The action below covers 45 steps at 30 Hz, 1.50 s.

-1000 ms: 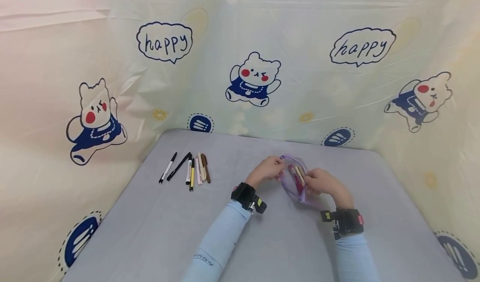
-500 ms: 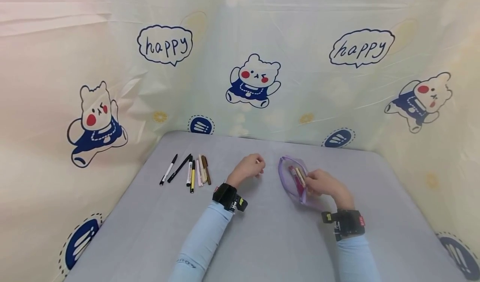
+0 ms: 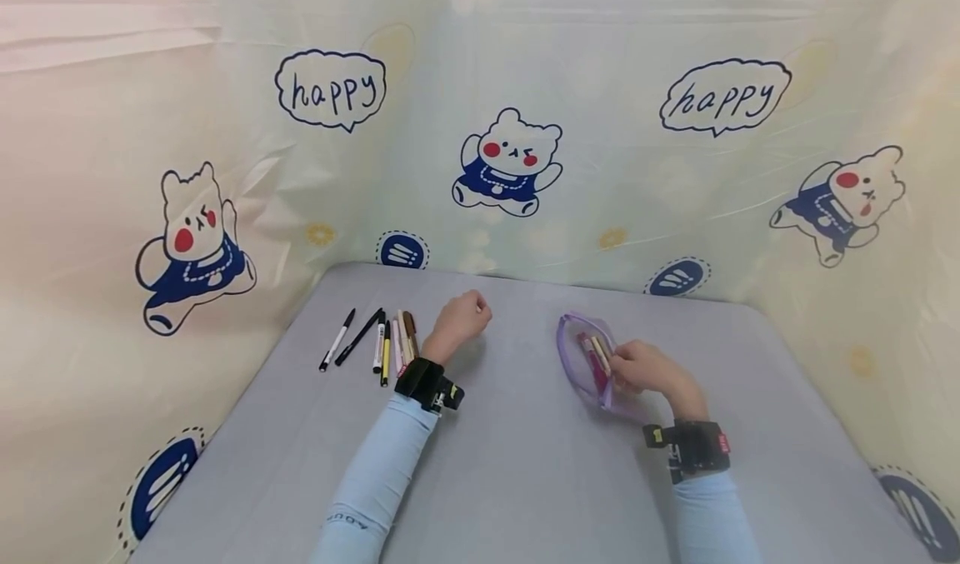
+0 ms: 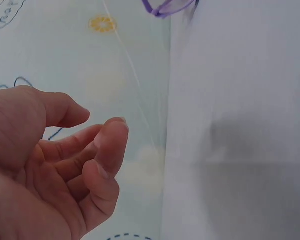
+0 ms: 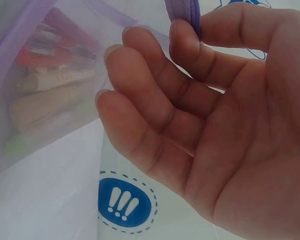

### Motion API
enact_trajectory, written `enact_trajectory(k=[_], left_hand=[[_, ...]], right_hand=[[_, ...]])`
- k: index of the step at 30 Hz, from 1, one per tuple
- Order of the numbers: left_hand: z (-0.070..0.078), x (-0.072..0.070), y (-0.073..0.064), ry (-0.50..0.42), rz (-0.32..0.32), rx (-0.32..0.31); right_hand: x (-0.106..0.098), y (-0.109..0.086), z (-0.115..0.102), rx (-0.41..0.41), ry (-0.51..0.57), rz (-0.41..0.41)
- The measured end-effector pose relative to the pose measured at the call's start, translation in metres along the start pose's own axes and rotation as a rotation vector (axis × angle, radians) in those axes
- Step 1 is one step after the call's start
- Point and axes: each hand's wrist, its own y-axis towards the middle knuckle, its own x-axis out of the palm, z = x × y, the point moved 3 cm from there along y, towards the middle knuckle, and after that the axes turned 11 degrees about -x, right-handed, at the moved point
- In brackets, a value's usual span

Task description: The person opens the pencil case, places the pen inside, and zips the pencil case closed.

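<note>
My right hand [image 3: 643,366] pinches the zippered edge of a purple mesh pencil pouch [image 3: 564,356] between thumb and index finger. The pouch mouth gapes toward the left. Through the mesh in the right wrist view, several pens show, among them a red marker [image 5: 45,52], tan ones and one with a green end. My left hand [image 3: 459,318] is over the table just right of the loose pens, holding nothing; its fingers hang loosely curled in the left wrist view. A brown pen [image 3: 409,331] lies nearest to it, its lower part hidden behind the wrist.
Several pens lie in a row at the left of the grey table [image 3: 517,481]: a white one with a black cap [image 3: 337,341], a black one [image 3: 359,336], a yellow one [image 3: 386,351] and a pink one [image 3: 397,343]. A printed curtain [image 3: 600,147] stands behind the table.
My left hand has let go of the pouch's left rim and moved left across the table to beside the loose pens. The right hand and pouch have stayed nearly still.
</note>
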Motion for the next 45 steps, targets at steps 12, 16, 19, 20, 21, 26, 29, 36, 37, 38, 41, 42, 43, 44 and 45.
enact_trajectory(k=[12,16,19,20,21,26,29,36,37,38,41,42,43,44,45], left_hand=[[-0.034,-0.032,0.007,0.053,0.070,-0.112],[-0.043,-0.040,0.006,0.077,0.066,-0.148],[-0.050,-0.044,0.004,0.101,0.086,-0.156],[-0.053,-0.045,0.003,0.111,0.096,-0.153],[-0.057,-0.046,0.002,0.113,0.104,-0.154],[-0.072,-0.046,0.002,0.124,0.117,-0.175],[-0.075,-0.047,0.002,0.146,0.106,-0.189],[-0.076,-0.051,-0.006,0.100,0.049,-0.277],[-0.077,-0.051,-0.007,0.093,0.044,-0.287],[-0.078,-0.051,-0.008,0.088,0.037,-0.295],[-0.080,-0.049,-0.007,0.090,0.012,-0.324],[-0.081,-0.048,-0.007,0.099,0.005,-0.329],[-0.081,-0.046,-0.007,0.103,-0.002,-0.332],[-0.082,-0.045,-0.006,0.108,-0.002,-0.336],[-0.082,-0.044,-0.006,0.115,0.004,-0.335]], right_hand=[[0.000,0.000,0.001,0.007,0.006,0.012],[0.000,0.000,0.001,-0.005,0.005,0.014],[-0.001,0.000,0.000,-0.012,0.006,0.014],[-0.001,-0.001,0.000,-0.012,0.006,0.013],[-0.001,-0.001,0.000,-0.013,0.005,0.011],[0.000,-0.002,-0.001,-0.002,0.010,0.007],[0.000,-0.002,0.001,-0.006,0.011,0.006],[0.000,-0.001,0.003,-0.015,0.025,0.011],[0.000,-0.001,0.003,-0.016,0.027,0.011],[0.000,-0.001,0.003,-0.015,0.028,0.010],[-0.001,-0.001,0.002,-0.013,0.028,0.008],[-0.002,-0.002,0.002,-0.013,0.025,0.007],[-0.002,-0.002,0.002,-0.007,0.026,0.009],[-0.002,-0.002,0.002,-0.009,0.022,0.008],[-0.002,-0.002,0.001,-0.014,0.020,0.008]])
